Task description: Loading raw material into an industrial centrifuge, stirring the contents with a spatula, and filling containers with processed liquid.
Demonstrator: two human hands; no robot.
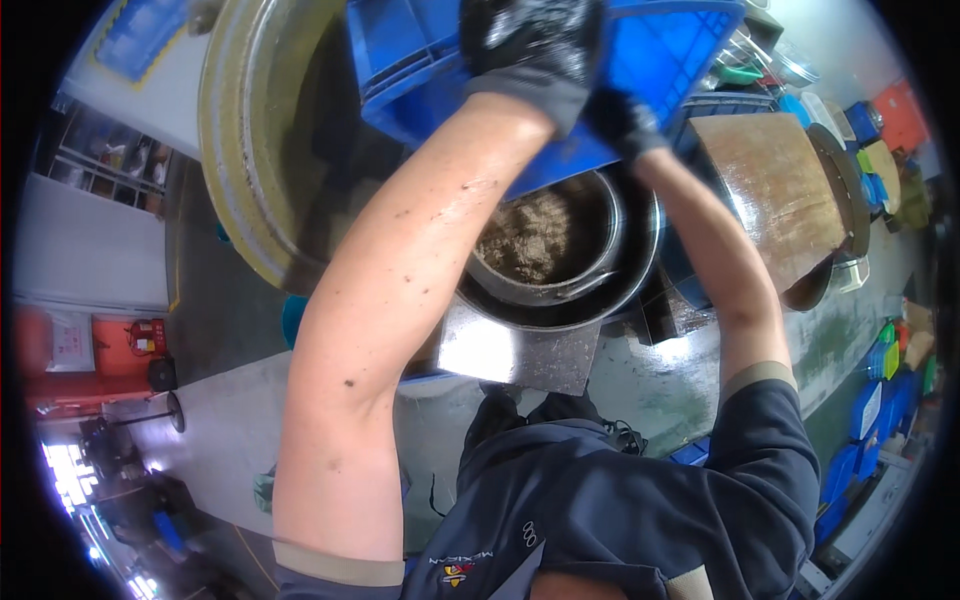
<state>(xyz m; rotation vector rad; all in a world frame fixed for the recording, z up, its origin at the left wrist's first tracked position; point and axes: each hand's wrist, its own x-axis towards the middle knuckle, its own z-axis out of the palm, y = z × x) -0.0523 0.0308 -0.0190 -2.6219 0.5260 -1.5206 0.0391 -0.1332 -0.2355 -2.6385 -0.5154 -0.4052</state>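
A blue plastic crate is tilted over a round dark tub in front of me. Grey-brown, crumbly wet-looking material lies in the tub. My left hand, in a shiny wet black glove with a grey cuff, lies over the middle of the crate; its fingers are hidden at the top of the view. Lower and to the right, my right hand, also in a black glove, is closed at the crate's near edge, slightly blurred. Dark specks dot my left forearm.
A large yellowish round vessel stands at the left of the crate. A brown board lies at the right. Beneath the tub is a shiny metal plate. Blue bins line the far right, and a red cabinet stands left.
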